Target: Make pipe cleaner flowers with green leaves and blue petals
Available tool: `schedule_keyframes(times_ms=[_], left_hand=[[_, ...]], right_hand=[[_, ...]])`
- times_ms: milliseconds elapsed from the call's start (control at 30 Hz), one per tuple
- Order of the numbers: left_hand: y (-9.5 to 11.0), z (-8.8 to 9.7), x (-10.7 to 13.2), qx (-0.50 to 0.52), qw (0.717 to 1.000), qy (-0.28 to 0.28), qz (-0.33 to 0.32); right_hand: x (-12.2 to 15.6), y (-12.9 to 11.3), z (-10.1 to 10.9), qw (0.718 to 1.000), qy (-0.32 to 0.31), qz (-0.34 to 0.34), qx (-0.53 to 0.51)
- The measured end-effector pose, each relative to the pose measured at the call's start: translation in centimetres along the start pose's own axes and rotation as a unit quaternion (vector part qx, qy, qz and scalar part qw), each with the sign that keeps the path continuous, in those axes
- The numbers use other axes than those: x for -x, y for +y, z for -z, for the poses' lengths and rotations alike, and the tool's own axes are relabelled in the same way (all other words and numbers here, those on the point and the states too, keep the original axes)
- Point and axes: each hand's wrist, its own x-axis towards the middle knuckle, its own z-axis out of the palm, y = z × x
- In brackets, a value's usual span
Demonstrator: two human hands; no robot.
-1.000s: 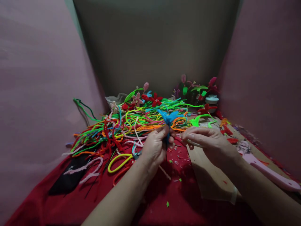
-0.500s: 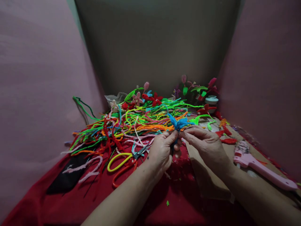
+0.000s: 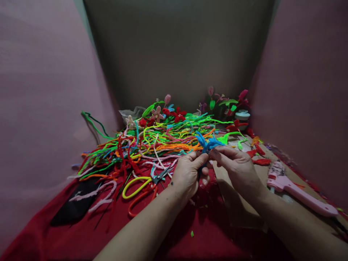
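Observation:
A small blue pipe-cleaner flower [image 3: 207, 143] is held up above the red cloth [image 3: 174, 224]. My left hand [image 3: 187, 174] is closed around its stem, thumb and forefinger pinched just under the petals. My right hand [image 3: 236, 166] is closed too, its fingertips pinching the flower's base from the right. The stem below the petals is hidden by my fingers. Behind both hands lies a big heap of coloured pipe cleaners [image 3: 152, 145].
Scissors with yellow and orange handles [image 3: 143, 185] lie left of my left hand. A pink glue gun [image 3: 296, 192] rests on brown cardboard [image 3: 239, 206] at the right. Finished pipe-cleaner flowers [image 3: 223, 105] and a white tub [image 3: 242, 115] stand at the back. Walls close in on three sides.
The blue flower has moved right and slightly lower. My right hand has come in from the side and taken hold of the flower's base; both hands now pinch it.

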Motion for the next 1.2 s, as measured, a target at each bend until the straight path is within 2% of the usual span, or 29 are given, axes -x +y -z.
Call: schedule_keyframes(times_ms=[133,233,467,633,700,767,867,933,1067,1133,1200], left_hand=[[0.1,-0.1,0.0,0.003,1.0,-0.005,0.023],[0.2,-0.1,0.0,0.006,1.0,-0.009,0.028],[0.1,0.1,0.0,-0.01,1.0,-0.009,0.027],[0.2,0.1,0.0,-0.02,0.999,0.0,0.037],[0.3,0.1,0.0,-0.03,0.999,0.001,0.036],[0.3,0.1,0.0,-0.044,0.999,0.003,0.031],[0.3,0.0,0.1,-0.071,0.997,0.014,0.021],[0.4,-0.1,0.2,-0.088,0.996,0.017,0.015],[0.4,-0.1,0.4,-0.093,0.996,0.01,0.009],[0.5,0.0,0.5,-0.085,0.996,0.0,0.013],[0.6,0.0,0.5,-0.071,0.997,-0.016,0.02]], right_hand=[[0.6,0.6,-0.2,0.991,0.056,0.105,0.057],[0.9,1.2,-0.2,0.972,0.051,0.186,0.134],[1.0,1.5,0.6,0.916,0.003,0.255,0.309],[0.7,1.3,1.0,0.855,0.012,0.308,0.417],[0.6,1.2,0.9,0.844,0.013,0.311,0.437],[0.6,1.2,0.9,0.862,0.012,0.296,0.412],[0.7,1.4,0.6,0.924,0.002,0.234,0.303],[0.8,1.6,0.5,0.951,0.004,0.195,0.239],[0.8,1.4,0.2,0.985,0.022,0.107,0.135],[0.8,1.0,0.1,0.999,0.009,0.021,0.037],[0.6,0.6,0.0,0.995,-0.023,-0.062,-0.07]])
